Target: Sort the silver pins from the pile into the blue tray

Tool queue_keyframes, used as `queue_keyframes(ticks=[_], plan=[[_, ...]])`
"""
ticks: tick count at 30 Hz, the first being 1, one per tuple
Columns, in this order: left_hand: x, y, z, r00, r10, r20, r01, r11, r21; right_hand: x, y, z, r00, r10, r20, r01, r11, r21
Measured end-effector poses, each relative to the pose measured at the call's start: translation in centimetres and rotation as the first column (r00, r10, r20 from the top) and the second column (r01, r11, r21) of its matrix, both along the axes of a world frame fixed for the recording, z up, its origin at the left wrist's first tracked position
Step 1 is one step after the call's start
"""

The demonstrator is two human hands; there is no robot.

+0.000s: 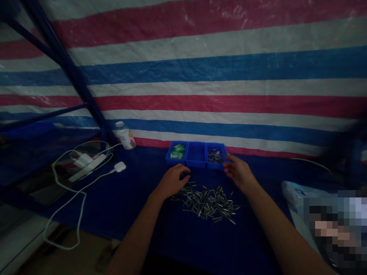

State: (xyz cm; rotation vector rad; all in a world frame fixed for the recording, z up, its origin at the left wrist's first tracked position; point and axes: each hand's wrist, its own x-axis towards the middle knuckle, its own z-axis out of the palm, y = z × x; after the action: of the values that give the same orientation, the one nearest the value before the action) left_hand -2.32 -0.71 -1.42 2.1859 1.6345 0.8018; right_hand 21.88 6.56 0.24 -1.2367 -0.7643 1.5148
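Observation:
My left hand (pixel 174 180) is at the left end of a loose pile of thin metal pins (pixel 210 202). Its fingers curve over the table, with a gap between thumb and forefinger, and nothing shows in it. My right hand (pixel 239 172) is at the right side of a blue bin (pixel 215 166) with small metal pieces (pixel 215 156) inside. Its fingers are partly spread near the rim; whether they touch it I cannot tell. Joined to that bin is a middle blue bin (pixel 196 164), and then a left blue bin (pixel 175 162) with green-and-clear plastic packets (pixel 177 151).
The blue table (pixel 137 214) backs onto a striped plastic sheet (pixel 200 68). On the left are a white bottle (pixel 125 136), a power strip (pixel 86 170), a white charging case (pixel 119 167) and looping cables. A plastic bag (pixel 304 191) lies at right, beside a pixelated area.

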Motion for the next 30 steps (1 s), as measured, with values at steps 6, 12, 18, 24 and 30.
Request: queue_keyframes(ticks=[6, 12, 18, 24, 30], plan=[[-5.5, -5.8, 3.0, 0.900, 0.398, 0.176, -0.432, 0.867, 0.249, -0.7, -1.2, 0.0, 0.960, 0.057, 0.275, -0.120, 0.968, 0.219], [-17.2, -9.2, 4.4, 0.348, 0.869, -0.352, -0.809, 0.468, 0.355, -2.1, -2.0, 0.0, 0.892, 0.132, 0.433, -0.281, 0.910, 0.303], [-23.0, -7.1, 3.7, 0.260, 0.832, -0.490, -0.898, 0.394, 0.194, -1.9, -1.7, -0.3, 0.829, 0.168, 0.533, -0.359, 0.891, 0.278], [-25.8, -6.8, 2.1, 0.138, 0.950, -0.278, -0.967, 0.191, 0.170, -1.6, -1.3, -0.7, 0.843, 0.163, 0.512, -0.350, 0.890, 0.292], [-28.8, -6.6, 1.9, 0.164, 0.918, -0.362, -0.977, 0.203, 0.070, -1.8, -1.4, -0.7, 0.835, 0.211, 0.509, -0.369, 0.899, 0.233]])
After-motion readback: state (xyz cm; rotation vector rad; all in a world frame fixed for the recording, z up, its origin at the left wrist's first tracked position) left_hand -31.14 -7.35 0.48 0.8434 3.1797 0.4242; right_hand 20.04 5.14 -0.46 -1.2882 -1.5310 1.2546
